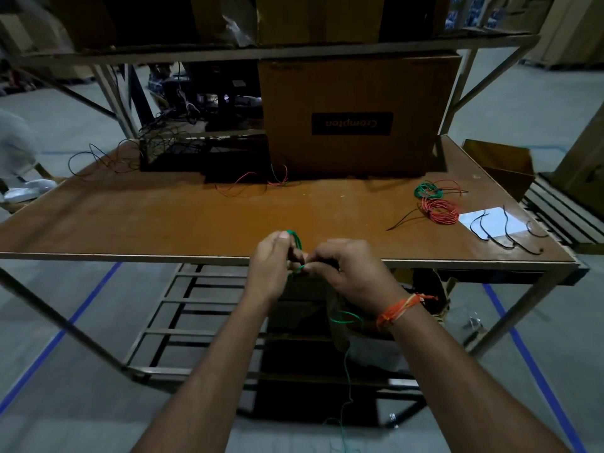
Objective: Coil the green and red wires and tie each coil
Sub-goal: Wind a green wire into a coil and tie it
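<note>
My left hand [271, 266] grips a small coil of green wire [295, 238] at the table's front edge, with loops showing above my fingers. My right hand [346, 266] pinches the same green wire beside it; the free length [346, 364] hangs down below my right wrist toward the floor. On the table's right side lie a tied green coil [427, 190] and a red coil [439, 210] just in front of it. Loose red and green wire ends [258, 183] lie at the table's back middle.
A large cardboard box [356, 116] stands at the back of the brown table [163, 220]. Several short black wire pieces [505, 232] and a white sheet [483, 220] lie at the right. Tangled dark wires [130, 155] sit at the back left. An open carton [503, 165] sits beyond the right edge.
</note>
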Tool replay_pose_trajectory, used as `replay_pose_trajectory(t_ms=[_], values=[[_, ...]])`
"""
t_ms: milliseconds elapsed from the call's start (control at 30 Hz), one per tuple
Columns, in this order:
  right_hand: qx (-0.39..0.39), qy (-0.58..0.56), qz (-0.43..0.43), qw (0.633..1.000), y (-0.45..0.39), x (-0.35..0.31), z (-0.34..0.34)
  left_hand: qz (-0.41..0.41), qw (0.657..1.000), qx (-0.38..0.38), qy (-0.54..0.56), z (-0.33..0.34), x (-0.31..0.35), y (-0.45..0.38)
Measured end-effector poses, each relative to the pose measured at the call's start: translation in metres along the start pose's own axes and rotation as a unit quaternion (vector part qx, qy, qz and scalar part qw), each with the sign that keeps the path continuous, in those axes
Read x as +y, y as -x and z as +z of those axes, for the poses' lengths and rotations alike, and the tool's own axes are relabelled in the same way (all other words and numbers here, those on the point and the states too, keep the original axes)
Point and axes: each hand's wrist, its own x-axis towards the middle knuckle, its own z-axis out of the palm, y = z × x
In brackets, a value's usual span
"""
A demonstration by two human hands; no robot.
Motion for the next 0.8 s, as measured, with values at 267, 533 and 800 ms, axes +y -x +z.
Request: replay_pose_trajectory(t_ms=[267, 533, 800], values=[[0.005, -0.015, -0.005, 1.0, -0.006, 0.01, -0.027, -0.044, 0.992, -0.11, -0.042, -0.004, -0.004, 0.007], [0.063, -0.158, 0.099, 0.98, 0.0, 0.023, 0.001, -0.105, 0.974, -0.175, 0.094, -0.011, 0.008, 0.013], [-0.044, -0.017, 0.245, 0.968, 0.005, 0.039, 0.017, -0.101, 0.974, -0.165, 0.118, -0.023, 0.02, 0.015]])
